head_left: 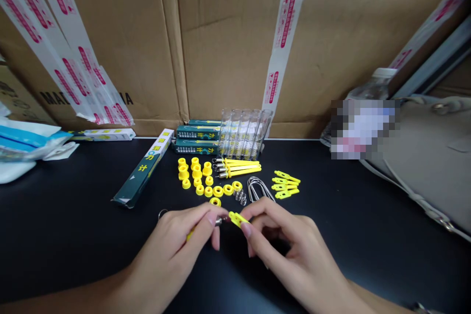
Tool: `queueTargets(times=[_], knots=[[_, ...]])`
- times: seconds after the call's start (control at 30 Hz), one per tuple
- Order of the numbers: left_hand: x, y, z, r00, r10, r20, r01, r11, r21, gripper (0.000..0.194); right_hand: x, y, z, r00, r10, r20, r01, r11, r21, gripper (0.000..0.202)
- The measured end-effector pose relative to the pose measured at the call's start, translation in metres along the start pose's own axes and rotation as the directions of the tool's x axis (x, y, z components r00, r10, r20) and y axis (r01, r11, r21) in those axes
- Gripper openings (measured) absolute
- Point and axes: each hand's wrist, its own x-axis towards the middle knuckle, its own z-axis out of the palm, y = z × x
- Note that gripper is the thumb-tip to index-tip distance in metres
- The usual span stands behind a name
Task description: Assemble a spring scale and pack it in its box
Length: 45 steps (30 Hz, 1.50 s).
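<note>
Low in the middle, my left hand (pixel 184 238) is closed on a yellow rod with a metal end (pixel 218 222), mostly hidden by my fingers. Between thumb and index finger, my right hand (pixel 290 240) pinches a small yellow slotted piece (pixel 235 218). The tips of the two parts are close together; whether they touch I cannot tell. Just beyond my hands lie several yellow rings and caps (pixel 196 171), small metal springs (pixel 240 196) and bent wire hooks (pixel 259 187). Farther back are yellow rods with metal ends (pixel 239 168), and more slotted yellow pieces (pixel 285 185) lie to the right.
Clear plastic tubes (pixel 246 132) stand before stacked green boxes (pixel 196 140). Another green-and-white box (pixel 145 169) lies at left, near a plastic package (pixel 33 142). A bottle (pixel 371 88) and a grey bag (pixel 430 152) occupy the right. Large cardboard cartons (pixel 228 59) wall off the back.
</note>
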Motion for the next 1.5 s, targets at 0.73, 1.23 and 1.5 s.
queueTargets(times=[0.73, 1.23, 1.5], knots=[[-0.0036, 0.0059, -0.0007, 0.974, 0.225, -0.025, -0.207, 0.932, 0.296, 0.029, -0.0014, -0.0009, -0.0022, 0.994, -0.111, -0.004, 0.111, 0.992, -0.065, 0.012], [-0.0041, 0.0081, -0.0004, 0.950, 0.300, 0.088, -0.306, 0.834, 0.460, 0.026, -0.0030, -0.0037, -0.0033, 0.975, -0.217, 0.041, 0.220, 0.969, -0.113, 0.010], [-0.0039, 0.0062, 0.0006, 0.949, 0.298, 0.101, -0.311, 0.845, 0.434, 0.023, -0.0027, -0.0060, -0.0047, 0.972, -0.216, 0.092, 0.224, 0.971, -0.079, 0.012]])
